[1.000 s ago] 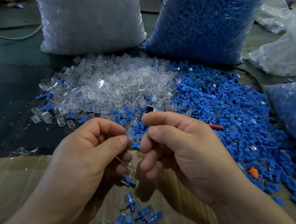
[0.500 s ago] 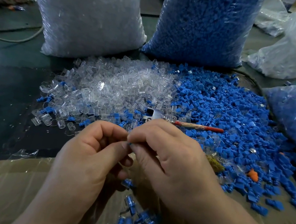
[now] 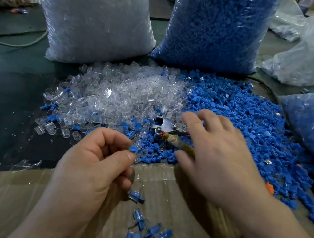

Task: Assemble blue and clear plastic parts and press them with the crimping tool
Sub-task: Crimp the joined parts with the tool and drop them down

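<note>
Pinching the little blue and clear part (image 3: 134,152) beside the blue pile (image 3: 241,120), the left hand (image 3: 94,162) had something that looked light, hard and slippery. The right hand (image 3: 213,154) was spread over the crimping tool (image 3: 167,132).

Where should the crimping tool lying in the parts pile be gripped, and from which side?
Grip the crimping tool by its handles, around the taped handle, coming from the right and above. Its metal head points left toward the clear parts, and the handles run right, under the open right hand. The left hand is busy pinching a blue-capped part.
</note>
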{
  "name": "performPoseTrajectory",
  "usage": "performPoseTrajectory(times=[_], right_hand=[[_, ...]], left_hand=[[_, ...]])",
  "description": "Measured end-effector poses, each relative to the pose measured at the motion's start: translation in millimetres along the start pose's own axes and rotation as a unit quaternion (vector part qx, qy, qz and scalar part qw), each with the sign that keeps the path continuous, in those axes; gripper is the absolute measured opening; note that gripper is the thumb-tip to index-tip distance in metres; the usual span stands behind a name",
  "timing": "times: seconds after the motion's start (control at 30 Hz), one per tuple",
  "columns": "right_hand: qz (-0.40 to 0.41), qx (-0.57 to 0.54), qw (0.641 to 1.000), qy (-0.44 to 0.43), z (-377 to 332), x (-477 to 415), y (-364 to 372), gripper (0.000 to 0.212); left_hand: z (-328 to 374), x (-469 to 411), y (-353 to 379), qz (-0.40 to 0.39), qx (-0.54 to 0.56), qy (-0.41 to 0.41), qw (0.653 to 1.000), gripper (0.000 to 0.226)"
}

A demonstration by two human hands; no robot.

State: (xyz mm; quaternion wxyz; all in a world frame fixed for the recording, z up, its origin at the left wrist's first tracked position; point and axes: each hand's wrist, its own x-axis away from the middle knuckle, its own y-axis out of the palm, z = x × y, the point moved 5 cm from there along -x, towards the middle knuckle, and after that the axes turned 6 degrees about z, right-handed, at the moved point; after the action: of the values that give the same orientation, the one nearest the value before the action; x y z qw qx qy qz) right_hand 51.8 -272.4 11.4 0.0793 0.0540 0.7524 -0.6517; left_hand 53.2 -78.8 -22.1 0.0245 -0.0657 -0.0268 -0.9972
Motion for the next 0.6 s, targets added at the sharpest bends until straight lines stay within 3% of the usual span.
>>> performPoseTrajectory(times=[0.13, 0.33, 0.6], right_hand=[[-0.063, 0.068, 0.995, 0.022, 17, -7, 8, 0.066], [-0.083, 0.049, 0.995, 0.007, 22, -13, 6, 0.073], [0.009, 0.037, 0.999, 0.004, 21, -16, -3, 0.044]], left_hand=[[4, 2, -1, -0.009, -0.043, 0.003, 0.999, 0.029], [5, 2, -1, -0.007, -0.033, -0.002, 0.999, 0.026], [3, -1, -3, 0.012, -0.017, 0.002, 1.000, 0.023]])
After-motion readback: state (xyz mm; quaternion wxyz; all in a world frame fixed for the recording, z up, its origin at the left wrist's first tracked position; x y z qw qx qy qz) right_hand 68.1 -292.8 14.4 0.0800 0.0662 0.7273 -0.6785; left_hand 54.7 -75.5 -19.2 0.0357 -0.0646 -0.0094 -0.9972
